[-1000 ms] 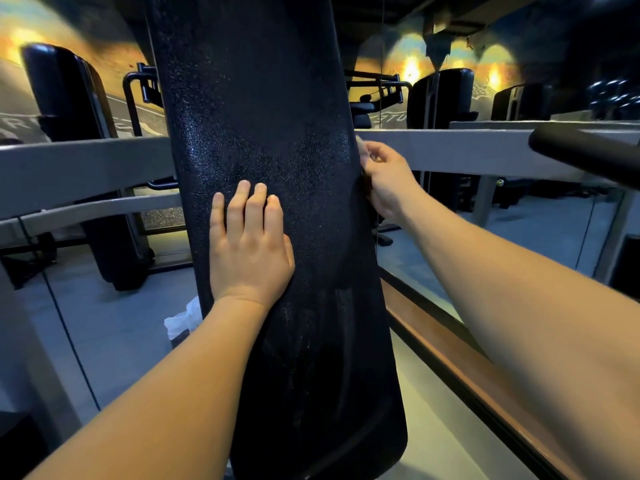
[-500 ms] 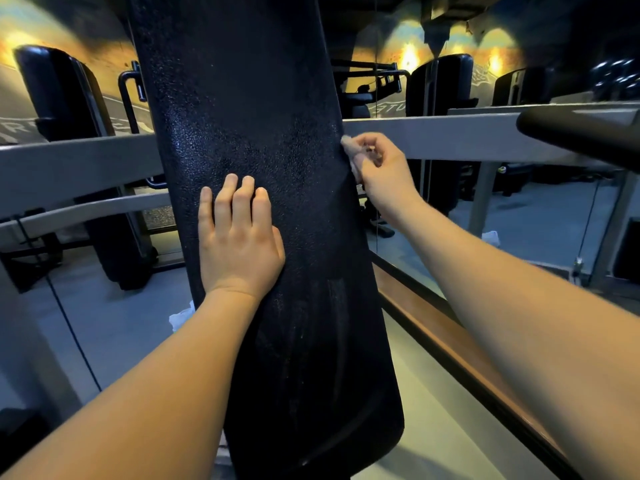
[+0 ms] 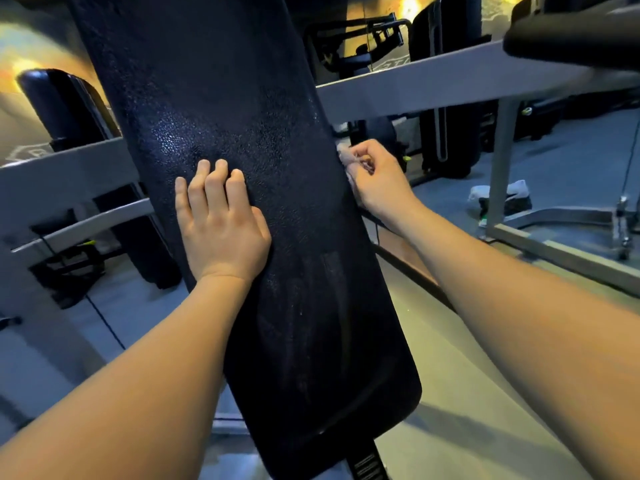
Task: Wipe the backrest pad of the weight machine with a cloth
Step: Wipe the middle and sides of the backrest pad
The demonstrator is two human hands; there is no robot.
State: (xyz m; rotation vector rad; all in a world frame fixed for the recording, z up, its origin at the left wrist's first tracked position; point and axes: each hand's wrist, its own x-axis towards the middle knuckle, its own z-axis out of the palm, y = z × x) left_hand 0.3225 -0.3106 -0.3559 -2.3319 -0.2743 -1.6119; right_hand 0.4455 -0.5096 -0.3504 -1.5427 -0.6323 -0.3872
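Pressing flat on the backrest pad (image 3: pixel 242 98), your left hand (image 3: pixel 221 223) lies near the pad's middle, its grip wide, fingers straight and close together. Your right hand (image 3: pixel 377 181) sits at the pad's 3 o'clock edge, grip narrow, fingers curled and pinching a small pale cloth (image 3: pixel 344 156), mostly hidden. The pad runs tilted from 11 o'clock to 5 o'clock, crossing a grey frame bar (image 3: pixel 415 88).

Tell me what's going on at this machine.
A person is working on the black backrest pad. The left hand lies flat on its front, fingers straight. The right hand, at the pad's right edge, pinches what looks like a small pale cloth. Faint streaks show lower on the pad.
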